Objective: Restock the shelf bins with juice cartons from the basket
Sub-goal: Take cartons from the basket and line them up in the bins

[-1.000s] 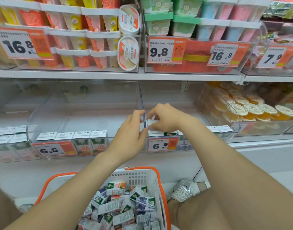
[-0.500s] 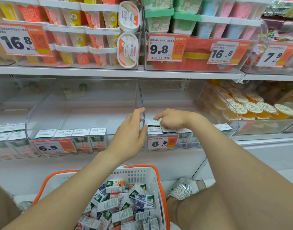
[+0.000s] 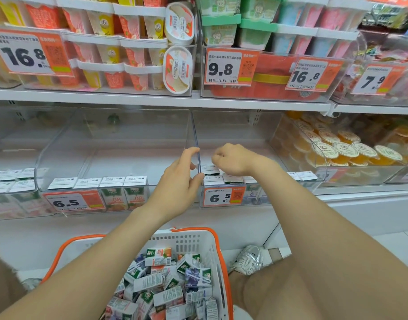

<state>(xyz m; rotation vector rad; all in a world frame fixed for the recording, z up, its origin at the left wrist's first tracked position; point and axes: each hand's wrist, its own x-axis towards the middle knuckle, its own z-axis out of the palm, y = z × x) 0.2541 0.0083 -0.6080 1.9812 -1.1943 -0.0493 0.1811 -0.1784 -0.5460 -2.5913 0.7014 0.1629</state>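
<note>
Juice cartons [image 3: 161, 285] lie jumbled in a white basket [image 3: 189, 241] with an orange rim, which sits low in front of the shelf, between the person's forearms. On the lower shelf two clear bins stand side by side. The left bin [image 3: 119, 158] has a row of four cartons [image 3: 112, 182] upright along its front, next to a 6.5 price tag [image 3: 73, 202]. The right bin [image 3: 244, 135] has a few more shelved cartons [image 3: 212, 180] packed at its front, above a second 6.5 tag [image 3: 221, 197]. The left hand [image 3: 179, 181] grips the upright clear wall [image 3: 194, 130] where the two bins meet, with fingers and thumb closed on that wall's front edge. The right hand [image 3: 233, 158] hangs just inside the right bin, above the cartons at its front left corner, knuckles up; its fingers are curled in toward the palm and nothing shows in them. The two hands are near each other, with the clear wall between them. To the right, a further clear bin holds orange jelly cups [image 3: 343, 148] with round printed lids. The upper shelf [image 3: 129, 98] carries stacked dessert cups behind tags reading 16.8 and 9.8. A silver-grey shoe [image 3: 249, 259] rests on the floor just right of the basket
</note>
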